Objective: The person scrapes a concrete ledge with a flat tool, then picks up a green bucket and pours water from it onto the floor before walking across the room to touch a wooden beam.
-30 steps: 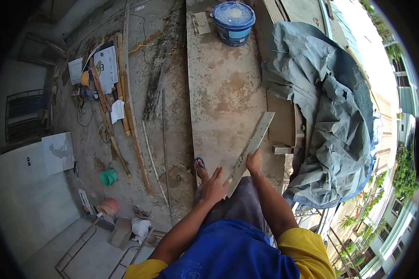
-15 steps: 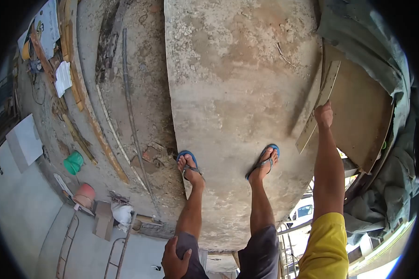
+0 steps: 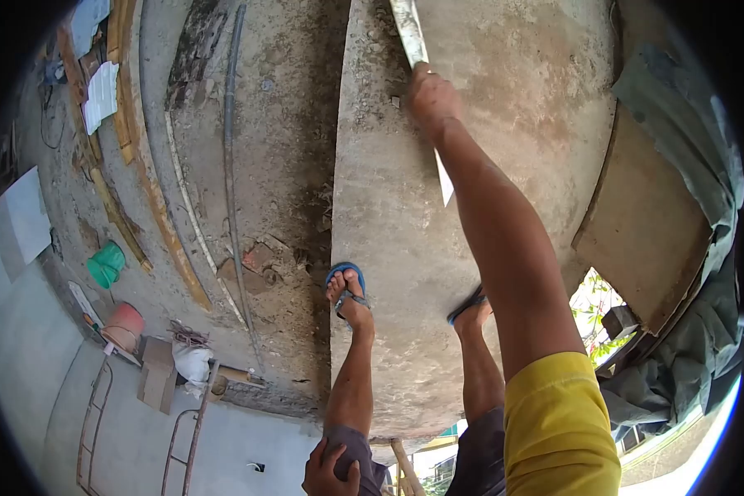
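Observation:
My right hand [image 3: 435,97], reaching forward in a yellow sleeve, is closed round a long, flat, pale strip [image 3: 410,35]. The strip lies lengthwise over the concrete slab [image 3: 405,223], close to its left edge. Its far end leaves the top of the view, and its pointed near end [image 3: 446,186] shows beside my wrist. On my left knee rests my left hand [image 3: 331,471], fingers spread over the dark shorts and holding nothing. My feet stand on the slab in blue flip-flops [image 3: 347,289], the right one partly behind my forearm.
Left of the slab lies rough, lower ground with a grey pipe [image 3: 230,124] and long timbers [image 3: 161,198]. Farther left are a green bucket [image 3: 106,264] and a reddish bucket [image 3: 124,322]. A brown board [image 3: 649,219] and grey tarp [image 3: 678,116] line the right side.
My right hand has carried the strip from the slab's right edge leftward and forward to near its left edge. My left hand stays on my knee. The view has shifted slightly.

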Available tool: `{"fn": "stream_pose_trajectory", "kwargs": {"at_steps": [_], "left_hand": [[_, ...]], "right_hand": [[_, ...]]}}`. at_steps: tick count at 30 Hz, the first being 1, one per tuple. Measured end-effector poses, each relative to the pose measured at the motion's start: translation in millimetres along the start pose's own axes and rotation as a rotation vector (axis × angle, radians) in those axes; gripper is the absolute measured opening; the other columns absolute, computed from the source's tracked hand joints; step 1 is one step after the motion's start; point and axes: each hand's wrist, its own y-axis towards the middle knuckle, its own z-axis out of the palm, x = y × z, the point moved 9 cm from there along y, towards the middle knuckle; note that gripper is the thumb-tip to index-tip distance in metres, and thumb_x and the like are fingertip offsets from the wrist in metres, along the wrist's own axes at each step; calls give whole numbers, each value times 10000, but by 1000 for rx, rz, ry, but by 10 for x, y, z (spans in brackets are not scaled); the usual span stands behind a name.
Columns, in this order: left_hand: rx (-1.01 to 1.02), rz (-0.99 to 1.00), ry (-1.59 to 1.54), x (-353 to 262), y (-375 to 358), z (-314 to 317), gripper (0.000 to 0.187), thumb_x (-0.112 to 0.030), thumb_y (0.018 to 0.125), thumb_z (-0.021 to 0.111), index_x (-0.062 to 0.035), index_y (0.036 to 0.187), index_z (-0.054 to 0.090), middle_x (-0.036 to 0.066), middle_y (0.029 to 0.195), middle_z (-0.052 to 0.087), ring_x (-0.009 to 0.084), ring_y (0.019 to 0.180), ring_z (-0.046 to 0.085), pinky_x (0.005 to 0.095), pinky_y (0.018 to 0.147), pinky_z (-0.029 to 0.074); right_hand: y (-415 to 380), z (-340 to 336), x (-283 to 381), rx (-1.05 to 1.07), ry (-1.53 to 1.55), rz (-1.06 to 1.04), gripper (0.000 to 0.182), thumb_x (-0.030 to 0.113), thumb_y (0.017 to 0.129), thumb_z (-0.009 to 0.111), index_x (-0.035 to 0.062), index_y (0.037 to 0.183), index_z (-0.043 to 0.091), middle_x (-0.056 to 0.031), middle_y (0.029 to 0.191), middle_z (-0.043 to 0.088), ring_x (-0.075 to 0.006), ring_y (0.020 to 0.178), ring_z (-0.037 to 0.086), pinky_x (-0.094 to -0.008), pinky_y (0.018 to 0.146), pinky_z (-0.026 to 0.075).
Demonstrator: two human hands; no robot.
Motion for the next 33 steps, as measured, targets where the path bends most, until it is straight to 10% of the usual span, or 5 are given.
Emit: {"fn": "stream_pose_trajectory", "kwargs": {"at_steps": [8,18,26,33], "left_hand": [[39,4,53,425,73,6,367,-259,751,724,-127,1090,677,159,1264,572,344,1132,581,407,954,477],[136,167,172,768,61,115,398,-289,762,724,-140,1123,648,192,1384,464,372,1195,535,439,946,475],[143,226,234,770,-208,528,410,-232,765,726,-61,1126,636,252,1386,445,402,1257,475,440,1016,409],[97,303,367,573,-413,853,368,-158,834,677,-19,1168,612,252,1275,539,395,1217,505,430,1031,401]], "right_hand": [[-1441,633,1578,132,-95,-555,402,169,929,438,31,1304,484,-109,887,664,-269,687,674,-386,613,551],[-3944,42,-2474,154,-20,757,467,121,911,411,149,1376,419,-193,988,669,-402,882,656,-498,789,516],[-6851,495,-4047,171,21,1403,462,229,922,362,199,1375,442,-240,1111,646,-423,1061,610,-502,911,470],[-7101,1400,-5719,-127,115,1300,414,300,882,513,138,1262,507,-192,1167,639,-395,1090,608,-500,907,486]]}}
